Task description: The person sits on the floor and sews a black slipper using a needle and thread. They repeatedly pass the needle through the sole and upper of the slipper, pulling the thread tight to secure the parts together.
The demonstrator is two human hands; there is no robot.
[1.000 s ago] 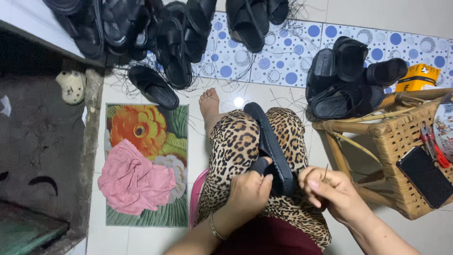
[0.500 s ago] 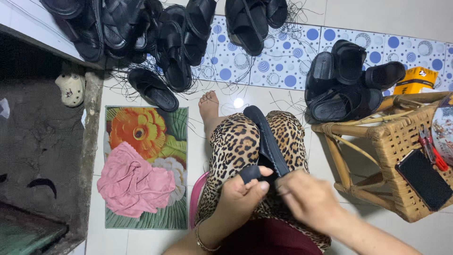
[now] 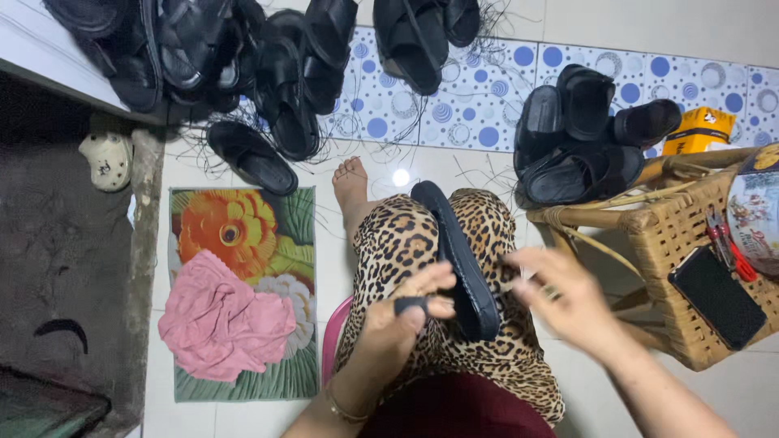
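Head view | left hand [image 3: 406, 312] grips black sandal [image 3: 458, 259] | right hand [image 3: 560, 296] blurred, grip unclear | wicker basket [image 3: 673, 243] beside

From my remote seat, the long black rubbery sandal sole [image 3: 458, 259] looked matt and smooth. At three o'clock stood a rough woven wicker basket [image 3: 673, 243] holding a glossy black slab-like phone [image 3: 718, 296]. At nine o'clock lay a soft crumpled pink cloth [image 3: 223, 324]. The white floor tiles [image 3: 487, 166] shone glossy.
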